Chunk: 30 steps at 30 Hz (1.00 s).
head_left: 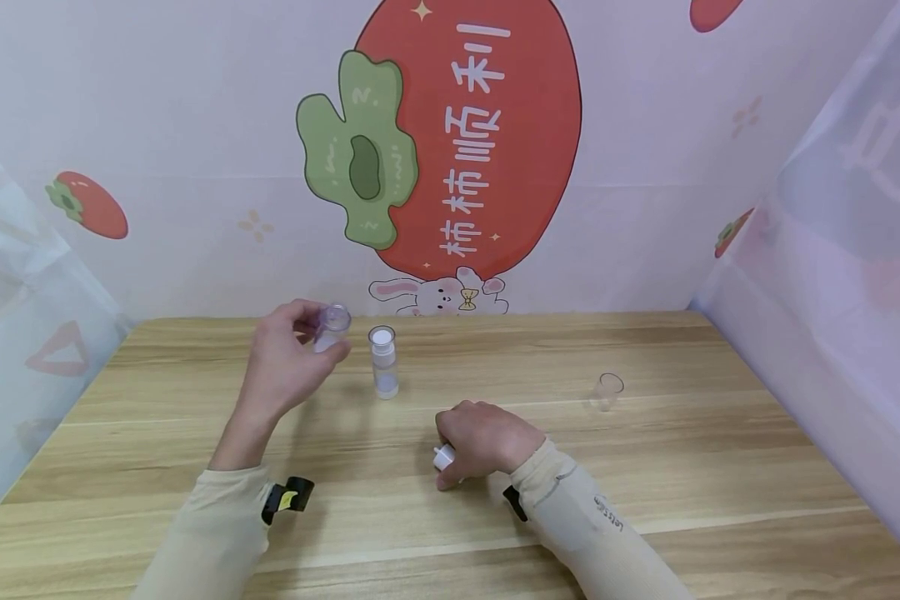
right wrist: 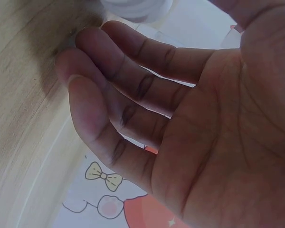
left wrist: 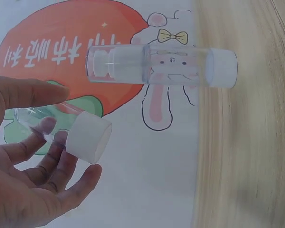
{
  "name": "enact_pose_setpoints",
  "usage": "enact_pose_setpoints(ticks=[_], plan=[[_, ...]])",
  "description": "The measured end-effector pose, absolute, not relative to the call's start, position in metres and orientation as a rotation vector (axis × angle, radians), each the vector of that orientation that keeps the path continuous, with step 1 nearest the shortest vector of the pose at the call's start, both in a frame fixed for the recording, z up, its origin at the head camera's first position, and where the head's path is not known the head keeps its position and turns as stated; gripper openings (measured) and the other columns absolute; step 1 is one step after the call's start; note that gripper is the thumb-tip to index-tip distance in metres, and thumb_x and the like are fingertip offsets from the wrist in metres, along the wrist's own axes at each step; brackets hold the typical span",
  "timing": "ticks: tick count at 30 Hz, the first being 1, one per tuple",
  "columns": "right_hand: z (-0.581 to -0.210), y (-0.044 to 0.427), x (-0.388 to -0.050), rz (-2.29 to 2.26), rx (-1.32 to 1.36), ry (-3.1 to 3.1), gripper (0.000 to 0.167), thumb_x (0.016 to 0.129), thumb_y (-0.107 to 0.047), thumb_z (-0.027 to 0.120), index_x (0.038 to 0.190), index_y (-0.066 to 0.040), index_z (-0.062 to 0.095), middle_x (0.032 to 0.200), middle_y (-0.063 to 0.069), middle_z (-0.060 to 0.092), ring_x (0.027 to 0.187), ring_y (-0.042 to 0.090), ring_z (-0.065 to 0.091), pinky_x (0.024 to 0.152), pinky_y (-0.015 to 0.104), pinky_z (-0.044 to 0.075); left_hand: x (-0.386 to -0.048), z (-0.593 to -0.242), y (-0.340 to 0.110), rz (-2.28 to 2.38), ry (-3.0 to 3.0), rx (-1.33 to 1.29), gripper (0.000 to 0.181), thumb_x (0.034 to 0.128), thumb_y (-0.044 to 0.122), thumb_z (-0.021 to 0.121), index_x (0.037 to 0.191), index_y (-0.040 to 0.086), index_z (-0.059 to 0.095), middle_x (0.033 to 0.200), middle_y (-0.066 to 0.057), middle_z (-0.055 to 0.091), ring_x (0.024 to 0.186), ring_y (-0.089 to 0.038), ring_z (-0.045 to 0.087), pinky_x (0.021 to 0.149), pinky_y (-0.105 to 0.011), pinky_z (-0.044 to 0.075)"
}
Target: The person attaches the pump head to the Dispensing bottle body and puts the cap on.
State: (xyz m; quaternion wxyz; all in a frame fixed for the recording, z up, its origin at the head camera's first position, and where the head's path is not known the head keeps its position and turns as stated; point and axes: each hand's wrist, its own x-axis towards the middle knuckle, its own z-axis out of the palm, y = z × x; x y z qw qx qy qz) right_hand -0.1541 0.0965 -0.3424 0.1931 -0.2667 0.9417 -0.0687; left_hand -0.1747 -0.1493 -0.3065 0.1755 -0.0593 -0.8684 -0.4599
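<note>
The left hand (head_left: 288,350) held a clear bottle (head_left: 331,340) with thumb and fingers wrapped around its sides, off the counter (head_left: 720,467) and slightly tilted. The mouth faced upward and the white base (left wrist: 89,137) downward; gripping the sides seemed meant to leave that mouth uncovered. The right hand (head_left: 487,437) reached low over the middle of the counter, pinching a small white piece (head_left: 444,457) between thumb and forefinger, its other fingers bent. Whether that piece touched the wood could not be told.

Just beside the left hand, a second bottle (head_left: 384,367) stood upright, its clear cover over a white top; its flat base probably kept it steady. It stood between the hands, toward the back, so a sideways sweep of the left hand could have knocked it. A clear cup (head_left: 607,392) stood well apart to the right, likely set there to avoid the forearms. The counter's back edge met a printed backdrop (head_left: 630,208), which limited reach beyond the bottles; more room lay toward the person.
</note>
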Motion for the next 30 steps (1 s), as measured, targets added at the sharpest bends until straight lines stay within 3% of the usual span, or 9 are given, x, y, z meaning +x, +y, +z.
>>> enact_pose_setpoints(ticks=[30], plan=[[-0.344, 0.095, -0.154, -0.148, -0.734, 2.661, 0.036, 0.074, -0.025, 0.092, 0.094, -0.015, 0.063, 0.082, -0.006, 0.058, 0.073, 0.010, 0.054, 0.066, 0.025, 0.047, -0.164, -0.296, -0.132, -1.348, -2.446, -0.288, 0.034, 0.0832, 0.004, 0.074, 0.114, -0.006, 0.066, 0.108, -0.016, 0.060, 0.101, -0.031, 0.057, 0.089, -0.048, 0.053]])
